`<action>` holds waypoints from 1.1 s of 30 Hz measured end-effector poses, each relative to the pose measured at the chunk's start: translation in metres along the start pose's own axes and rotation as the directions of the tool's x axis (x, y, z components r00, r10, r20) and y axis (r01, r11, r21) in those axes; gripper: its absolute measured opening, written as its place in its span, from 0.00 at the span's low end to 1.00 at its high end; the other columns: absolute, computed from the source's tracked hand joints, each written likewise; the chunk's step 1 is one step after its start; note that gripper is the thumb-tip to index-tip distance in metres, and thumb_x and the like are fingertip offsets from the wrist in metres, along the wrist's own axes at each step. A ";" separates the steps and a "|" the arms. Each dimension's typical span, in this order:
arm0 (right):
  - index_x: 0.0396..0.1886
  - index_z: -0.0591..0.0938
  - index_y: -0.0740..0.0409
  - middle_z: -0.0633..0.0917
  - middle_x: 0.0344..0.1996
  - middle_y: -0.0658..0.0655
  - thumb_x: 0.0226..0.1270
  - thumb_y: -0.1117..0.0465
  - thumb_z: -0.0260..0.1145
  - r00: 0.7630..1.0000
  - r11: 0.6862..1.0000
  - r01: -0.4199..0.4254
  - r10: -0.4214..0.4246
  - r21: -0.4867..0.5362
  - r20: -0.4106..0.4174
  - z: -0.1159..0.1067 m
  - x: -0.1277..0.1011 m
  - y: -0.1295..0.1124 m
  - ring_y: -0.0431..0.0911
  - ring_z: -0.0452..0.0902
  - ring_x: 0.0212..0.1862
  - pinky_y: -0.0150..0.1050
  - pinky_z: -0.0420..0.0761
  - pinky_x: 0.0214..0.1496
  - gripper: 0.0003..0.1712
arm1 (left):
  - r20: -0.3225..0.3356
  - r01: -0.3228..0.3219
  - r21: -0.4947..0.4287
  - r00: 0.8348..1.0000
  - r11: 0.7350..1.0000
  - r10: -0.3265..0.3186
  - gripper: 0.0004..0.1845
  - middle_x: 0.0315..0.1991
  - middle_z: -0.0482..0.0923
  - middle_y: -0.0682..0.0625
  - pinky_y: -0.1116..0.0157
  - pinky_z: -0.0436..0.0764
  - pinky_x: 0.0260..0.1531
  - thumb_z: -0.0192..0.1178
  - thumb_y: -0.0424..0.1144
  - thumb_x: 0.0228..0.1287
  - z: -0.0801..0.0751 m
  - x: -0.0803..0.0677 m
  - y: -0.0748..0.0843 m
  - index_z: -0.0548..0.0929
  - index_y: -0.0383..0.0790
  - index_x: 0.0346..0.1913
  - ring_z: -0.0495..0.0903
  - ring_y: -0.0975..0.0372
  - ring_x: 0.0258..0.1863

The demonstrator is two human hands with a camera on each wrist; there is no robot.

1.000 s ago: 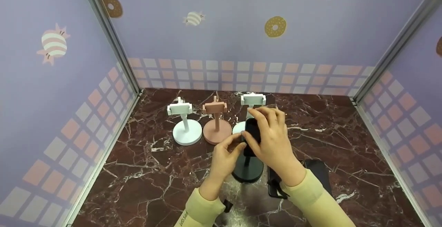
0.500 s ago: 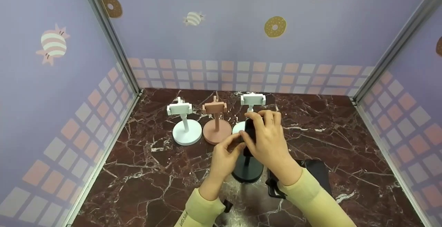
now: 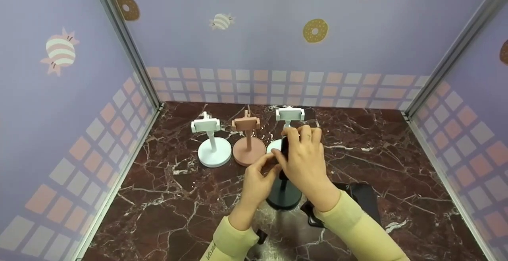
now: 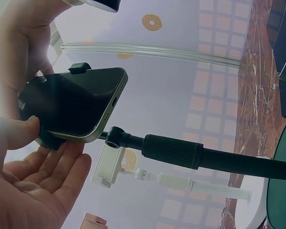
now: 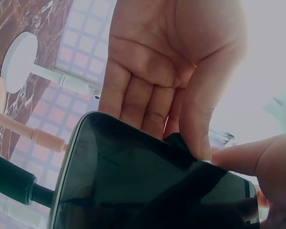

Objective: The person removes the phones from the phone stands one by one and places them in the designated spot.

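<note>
1. While seating in the clamp atop the black stand (image 3: 284,191), held from both sides: right hand (image 3: 303,159) curled over the phone (image 4: 71,107), left hand (image 3: 258,179) pinching its lower edge (thumb on the glass).
2. Dark, glossy, green-edged, near the table's (image 3: 178,209) middle.

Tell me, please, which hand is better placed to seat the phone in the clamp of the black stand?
Probably the right hand: it grips the phone from above, at the clamp of the black stand. The left hand only touches the phone's lower edge with thumb and fingertips, so it better steadies the clamp.
</note>
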State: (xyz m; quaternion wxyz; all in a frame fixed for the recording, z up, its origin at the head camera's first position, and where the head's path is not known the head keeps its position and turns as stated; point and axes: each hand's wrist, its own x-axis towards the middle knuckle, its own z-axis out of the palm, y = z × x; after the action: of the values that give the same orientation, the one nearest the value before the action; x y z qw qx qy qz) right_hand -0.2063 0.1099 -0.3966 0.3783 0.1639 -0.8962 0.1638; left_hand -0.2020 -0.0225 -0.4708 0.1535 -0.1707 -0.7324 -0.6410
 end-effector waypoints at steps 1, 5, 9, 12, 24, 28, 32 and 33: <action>0.51 0.72 0.55 0.72 0.41 0.63 0.55 0.51 0.81 1.000 1.000 -0.007 0.007 -0.010 0.002 0.000 0.000 -0.001 0.61 0.65 0.45 0.50 0.76 0.24 0.32 | 0.002 0.000 -0.001 1.000 1.000 0.000 0.15 0.48 0.88 0.37 0.62 0.87 0.51 0.65 0.31 0.70 0.000 0.000 0.000 0.84 0.30 0.56 0.88 0.48 0.48; 0.49 0.72 0.56 0.72 0.40 0.64 0.56 0.52 0.80 1.000 0.999 -0.028 0.028 -0.024 -0.002 0.000 0.001 -0.003 0.62 0.65 0.45 0.50 0.76 0.24 0.30 | 0.028 -0.006 -0.007 1.000 1.000 0.006 0.15 0.50 0.87 0.37 0.59 0.86 0.54 0.64 0.29 0.70 -0.001 0.001 0.002 0.84 0.29 0.57 0.87 0.47 0.51; 0.48 0.73 0.58 0.72 0.39 0.64 0.56 0.53 0.79 0.999 0.999 -0.032 0.032 -0.033 -0.018 0.001 0.002 -0.004 0.61 0.65 0.45 0.49 0.77 0.23 0.28 | 0.063 -0.002 -0.012 0.998 1.000 0.003 0.15 0.51 0.87 0.37 0.57 0.85 0.56 0.63 0.30 0.71 -0.004 0.002 0.003 0.83 0.29 0.57 0.87 0.48 0.52; 0.47 0.73 0.60 0.73 0.39 0.65 0.56 0.54 0.79 0.999 0.998 -0.030 0.028 -0.052 -0.027 0.002 0.002 -0.004 0.62 0.66 0.44 0.49 0.78 0.23 0.29 | 0.068 0.008 -0.012 0.998 1.000 -0.007 0.15 0.51 0.87 0.36 0.57 0.86 0.56 0.63 0.31 0.72 -0.005 0.003 0.002 0.83 0.29 0.57 0.87 0.47 0.53; 0.45 0.73 0.62 0.72 0.41 0.66 0.56 0.56 0.77 0.996 0.995 -0.084 0.086 -0.060 0.016 0.002 0.003 -0.008 0.63 0.65 0.46 0.53 0.78 0.27 0.26 | 0.046 -0.008 -0.006 0.999 1.000 0.008 0.13 0.49 0.87 0.37 0.59 0.86 0.55 0.63 0.30 0.71 -0.003 0.005 0.000 0.84 0.28 0.54 0.87 0.48 0.51; 0.46 0.72 0.62 0.72 0.42 0.66 0.57 0.56 0.76 0.995 0.994 -0.092 0.093 -0.055 0.020 0.002 0.003 -0.009 0.63 0.65 0.47 0.53 0.78 0.28 0.25 | 0.034 -0.041 0.017 0.999 0.999 0.041 0.11 0.47 0.88 0.38 0.61 0.86 0.54 0.63 0.28 0.70 -0.002 0.005 -0.001 0.85 0.29 0.53 0.87 0.51 0.49; 0.46 0.72 0.62 0.73 0.42 0.67 0.57 0.57 0.76 0.997 0.995 -0.081 0.081 -0.063 0.009 0.002 0.003 -0.008 0.64 0.65 0.46 0.54 0.77 0.28 0.25 | 0.031 -0.058 0.027 0.998 0.998 0.057 0.11 0.46 0.88 0.39 0.62 0.86 0.54 0.62 0.27 0.70 -0.001 0.005 0.000 0.85 0.29 0.52 0.87 0.51 0.48; 0.45 0.72 0.62 0.73 0.42 0.67 0.57 0.57 0.76 0.997 0.995 -0.079 0.080 -0.067 0.006 0.002 0.003 -0.008 0.64 0.65 0.46 0.54 0.77 0.27 0.25 | 0.032 -0.058 0.031 0.998 0.998 0.057 0.10 0.46 0.88 0.39 0.62 0.86 0.53 0.62 0.27 0.70 -0.001 0.005 0.000 0.85 0.30 0.52 0.87 0.51 0.48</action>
State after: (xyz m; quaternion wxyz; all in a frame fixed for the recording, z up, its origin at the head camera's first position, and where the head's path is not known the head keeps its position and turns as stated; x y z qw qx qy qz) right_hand -0.2063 0.1010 -0.3945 0.3731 0.1159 -0.9086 0.1478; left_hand -0.2064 -0.0234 -0.4686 0.1631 -0.1992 -0.7396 -0.6219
